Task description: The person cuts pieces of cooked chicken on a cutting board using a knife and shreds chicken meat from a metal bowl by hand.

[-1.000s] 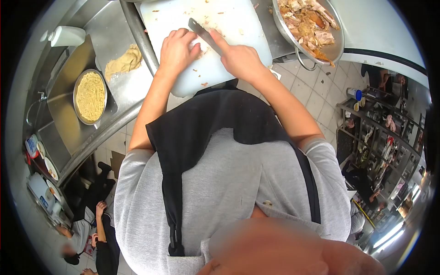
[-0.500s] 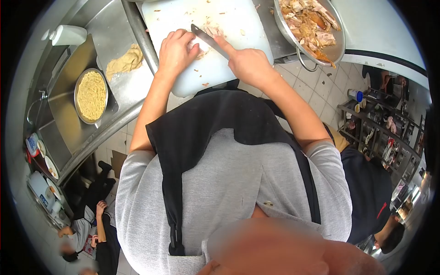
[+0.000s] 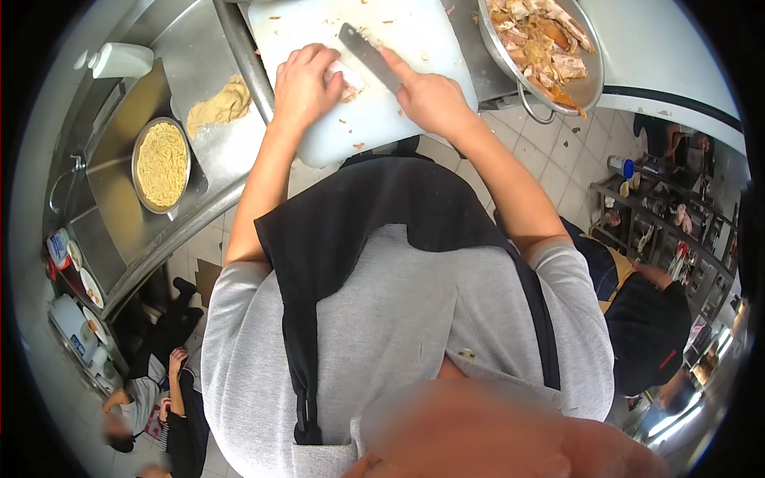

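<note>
My left hand point(image 3: 308, 86) is closed over a pale piece of meat point(image 3: 347, 80) on the white cutting board point(image 3: 390, 131), its fingers curled on top. Just right of it, my right hand point(image 3: 430, 97) grips a dark-bladed knife point(image 3: 368, 57), the index finger stretched along the blade. The handle is hidden in my palm. Between the blade and the meat a narrow gap shows. Small scraps lie scattered over the board, with more shreds near the knife's tip.
A metal colander point(image 3: 594, 73) of browned meat pieces stands right of the board. On the steel counter at left lie a lump of dough point(image 3: 218, 108), a bowl of noodles point(image 3: 161, 166) and a white bottle point(image 3: 121, 61). Other people are behind me; a shelf rack point(image 3: 677, 211) stands at right.
The knife has shifted slightly right, away from the meat, and my right hand moved with it. My left hand stays on the meat. The person behind at right has changed posture.
</note>
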The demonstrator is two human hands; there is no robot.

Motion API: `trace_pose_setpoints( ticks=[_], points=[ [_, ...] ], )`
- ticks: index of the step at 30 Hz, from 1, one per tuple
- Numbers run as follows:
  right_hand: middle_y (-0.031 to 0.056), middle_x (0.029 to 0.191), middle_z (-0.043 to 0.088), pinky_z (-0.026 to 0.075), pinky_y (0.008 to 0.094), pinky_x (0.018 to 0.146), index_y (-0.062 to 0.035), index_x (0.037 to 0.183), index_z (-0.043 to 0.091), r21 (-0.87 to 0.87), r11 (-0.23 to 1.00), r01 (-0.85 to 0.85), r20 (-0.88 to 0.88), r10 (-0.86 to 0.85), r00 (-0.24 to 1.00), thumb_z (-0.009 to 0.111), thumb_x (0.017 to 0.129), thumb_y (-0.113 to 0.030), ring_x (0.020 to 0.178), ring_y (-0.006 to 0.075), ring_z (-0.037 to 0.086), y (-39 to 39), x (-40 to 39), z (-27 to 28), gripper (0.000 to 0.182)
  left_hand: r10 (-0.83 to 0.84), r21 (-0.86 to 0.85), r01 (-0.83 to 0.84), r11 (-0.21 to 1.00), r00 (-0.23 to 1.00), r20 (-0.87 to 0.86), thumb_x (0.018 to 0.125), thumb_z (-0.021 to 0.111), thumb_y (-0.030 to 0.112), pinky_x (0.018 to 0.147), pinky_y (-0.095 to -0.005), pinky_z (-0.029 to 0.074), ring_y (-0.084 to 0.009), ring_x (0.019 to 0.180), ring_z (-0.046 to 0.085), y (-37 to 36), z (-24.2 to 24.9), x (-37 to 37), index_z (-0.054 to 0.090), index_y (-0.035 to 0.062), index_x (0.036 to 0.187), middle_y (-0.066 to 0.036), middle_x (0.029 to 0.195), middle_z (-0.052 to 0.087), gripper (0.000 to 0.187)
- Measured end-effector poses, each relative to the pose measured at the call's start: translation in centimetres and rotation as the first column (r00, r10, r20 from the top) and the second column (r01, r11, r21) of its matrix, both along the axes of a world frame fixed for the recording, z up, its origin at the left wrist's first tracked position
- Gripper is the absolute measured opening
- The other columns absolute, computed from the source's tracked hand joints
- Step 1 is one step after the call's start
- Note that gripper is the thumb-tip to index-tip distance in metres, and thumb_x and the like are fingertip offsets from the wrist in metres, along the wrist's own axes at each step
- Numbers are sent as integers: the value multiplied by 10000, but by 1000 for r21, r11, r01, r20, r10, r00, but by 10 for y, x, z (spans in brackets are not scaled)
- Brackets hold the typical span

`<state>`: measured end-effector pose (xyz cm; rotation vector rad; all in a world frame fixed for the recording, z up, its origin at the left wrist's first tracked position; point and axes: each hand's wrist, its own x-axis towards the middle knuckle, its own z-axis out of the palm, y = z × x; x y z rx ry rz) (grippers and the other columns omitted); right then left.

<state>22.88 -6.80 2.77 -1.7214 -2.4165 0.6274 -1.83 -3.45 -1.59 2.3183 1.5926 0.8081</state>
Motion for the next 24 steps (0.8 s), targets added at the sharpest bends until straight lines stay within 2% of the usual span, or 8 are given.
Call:
trace_pose_setpoints(
  ticks=[3, 6, 8, 12, 14, 18, 20, 24],
  points=[
    [179, 794, 719, 564, 509, 758, -326, 1647, 304, -34, 997, 64, 49, -63, 997, 584, 977, -168, 776, 386, 715, 1, 9, 7, 743, -112, 73, 117, 990, 992, -67, 832, 755, 250, 943, -484, 474, -297, 1111, 641, 6, 13, -2, 752, 130, 1101, -70, 1134, 703, 295],
    [187, 802, 718, 558, 518, 769, -330, 1644, 310, -25, 996, 91, 31, -90, 995, 578, 986, -177, 785, 395, 709, -2, 15, 13, 727, -123, -115, 91, 989, 943, -309, 845, 755, 330, 950, -484, 463, -283, 1096, 654, 9, 27, 1, 754, 148, 1149, -53, 1077, 714, 353],
    [190, 803, 716, 554, 521, 774, -326, 1644, 313, -40, 993, 114, 29, -113, 993, 576, 987, -181, 782, 400, 705, -4, 17, 18, 721, -56, -246, -75, 966, 871, -487, 804, 769, 373, 936, -487, 465, -292, 1074, 670, 8, 37, 6, 758, 132, 1101, -79, 1057, 722, 382],
    [195, 791, 707, 547, 524, 775, -319, 1643, 320, -43, 989, 142, 18, -142, 990, 575, 991, -190, 773, 410, 695, -10, 24, 21, 712, -56, -231, -60, 971, 884, -465, 791, 773, 417, 936, -494, 468, -307, 1021, 688, 5, 27, -4, 755, 110, 1083, -96, 1005, 728, 425],
    [196, 782, 704, 546, 527, 771, -316, 1644, 319, -41, 989, 145, 12, -144, 989, 576, 990, -189, 766, 412, 692, -13, 26, 22, 714, -118, -115, 88, 990, 949, -293, 800, 771, 435, 924, -501, 480, -314, 996, 698, 1, 27, -7, 774, 86, 1022, -113, 968, 731, 413],
    [198, 754, 695, 546, 531, 762, -299, 1647, 317, -27, 990, 141, -5, -141, 990, 577, 985, -181, 746, 418, 688, -17, 29, 22, 721, -67, -186, -27, 982, 875, -479, 824, 754, 422, 932, -494, 484, -314, 1008, 695, -4, 37, 2, 799, 102, 965, -111, 957, 726, 352],
    [187, 762, 711, 554, 528, 759, -268, 1637, 339, -19, 991, 132, -5, -133, 991, 577, 975, -170, 743, 405, 700, -20, 28, 25, 711, -48, -612, -265, 745, 894, -445, 843, 728, 403, 941, -488, 485, -323, 1033, 695, 0, 38, 7, 819, 121, 928, -115, 997, 738, 309],
    [199, 739, 692, 555, 531, 758, -287, 1642, 331, -34, 989, 142, -29, -143, 989, 580, 975, -175, 728, 413, 692, -30, 27, 25, 720, 65, -784, -220, 581, 972, -225, 848, 723, 334, 972, -477, 471, -326, 1104, 681, -14, 51, 0, 808, 139, 1020, -108, 1087, 748, 274]
  ],
)
